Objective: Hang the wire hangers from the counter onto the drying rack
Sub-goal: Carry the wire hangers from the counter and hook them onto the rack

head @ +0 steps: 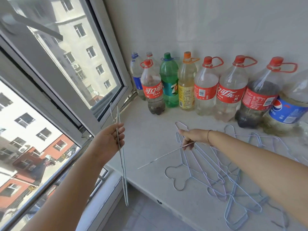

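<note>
Left hand [109, 139] gripped upright hanger [122, 164] near window [93, 64]; right hand [191, 137] pinched next hanger [166, 155] off counter pile [216, 179]. Best lifted straight up, clear of tangled neighbours.

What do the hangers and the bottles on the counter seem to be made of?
The hangers look like thin metal wire, likely with a pale blue or lilac coating: thin, bent, faintly shiny. The bottles look like see-through plastic, one green, with glossy printed labels.
</note>
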Action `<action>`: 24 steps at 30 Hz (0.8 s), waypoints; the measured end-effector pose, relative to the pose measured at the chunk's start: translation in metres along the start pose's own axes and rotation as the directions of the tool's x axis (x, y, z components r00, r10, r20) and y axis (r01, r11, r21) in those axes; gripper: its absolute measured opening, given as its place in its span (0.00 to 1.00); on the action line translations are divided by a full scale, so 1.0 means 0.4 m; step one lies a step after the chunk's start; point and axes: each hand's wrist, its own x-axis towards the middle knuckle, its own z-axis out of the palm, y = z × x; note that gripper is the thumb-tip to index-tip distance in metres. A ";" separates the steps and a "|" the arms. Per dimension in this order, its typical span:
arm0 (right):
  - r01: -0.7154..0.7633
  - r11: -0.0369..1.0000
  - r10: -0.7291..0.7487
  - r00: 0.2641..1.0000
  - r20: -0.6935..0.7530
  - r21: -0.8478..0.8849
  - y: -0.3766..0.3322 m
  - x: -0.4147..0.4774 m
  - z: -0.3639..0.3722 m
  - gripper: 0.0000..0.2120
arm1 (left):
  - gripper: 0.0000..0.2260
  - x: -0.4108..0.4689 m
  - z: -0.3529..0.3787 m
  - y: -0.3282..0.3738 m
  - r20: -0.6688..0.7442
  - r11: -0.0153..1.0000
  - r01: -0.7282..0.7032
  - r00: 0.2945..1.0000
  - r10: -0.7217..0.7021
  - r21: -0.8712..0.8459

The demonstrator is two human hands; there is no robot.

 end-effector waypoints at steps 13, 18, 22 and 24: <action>0.203 0.964 -0.229 0.962 0.146 0.169 -0.061 -0.248 0.054 0.13 | 0.06 -0.369 0.062 -0.068 -0.196 0.982 -0.179 0.967 0.164 -0.063; 0.318 0.946 -0.324 0.939 0.114 0.066 -0.095 -0.345 0.144 0.11 | 0.12 -0.542 0.081 -0.116 -0.257 0.969 -0.227 0.947 0.195 -0.102; 0.324 0.944 -0.328 0.943 0.063 0.061 -0.122 -0.369 0.232 0.08 | 0.08 -0.683 0.059 -0.154 -0.359 0.953 -0.273 0.909 0.211 -0.130; 0.326 0.939 -0.336 0.938 0.086 0.110 -0.144 -0.389 0.284 0.06 | 0.06 -0.751 0.037 -0.177 -0.423 0.946 -0.293 0.881 0.211 -0.138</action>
